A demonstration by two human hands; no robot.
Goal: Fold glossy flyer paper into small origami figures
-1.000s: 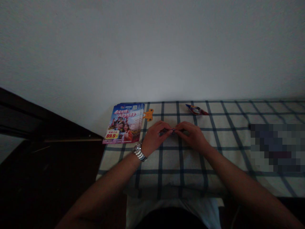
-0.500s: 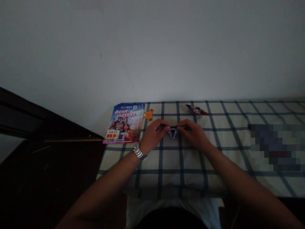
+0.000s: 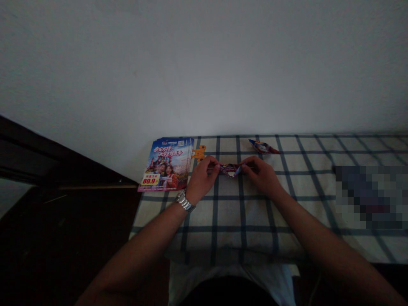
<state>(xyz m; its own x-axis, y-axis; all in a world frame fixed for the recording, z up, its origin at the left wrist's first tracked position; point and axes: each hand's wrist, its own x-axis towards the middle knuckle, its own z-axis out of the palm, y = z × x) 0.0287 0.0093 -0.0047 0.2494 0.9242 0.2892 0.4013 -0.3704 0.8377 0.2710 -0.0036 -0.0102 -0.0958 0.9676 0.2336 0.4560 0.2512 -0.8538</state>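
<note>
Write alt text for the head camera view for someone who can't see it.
The left hand and right hand pinch a strip of folded glossy paper over a blue-checked cloth. A stack of colourful flyers lies to the left, and a small folded paper piece lies farther back.

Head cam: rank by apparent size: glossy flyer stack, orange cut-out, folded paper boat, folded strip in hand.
1. Glossy blue-and-pink flyer stack
2. Tie, look alike: folded glossy paper strip and folded red-blue paper boat; the boat lies farther away, so unsure
3. Orange card cut-out
</note>
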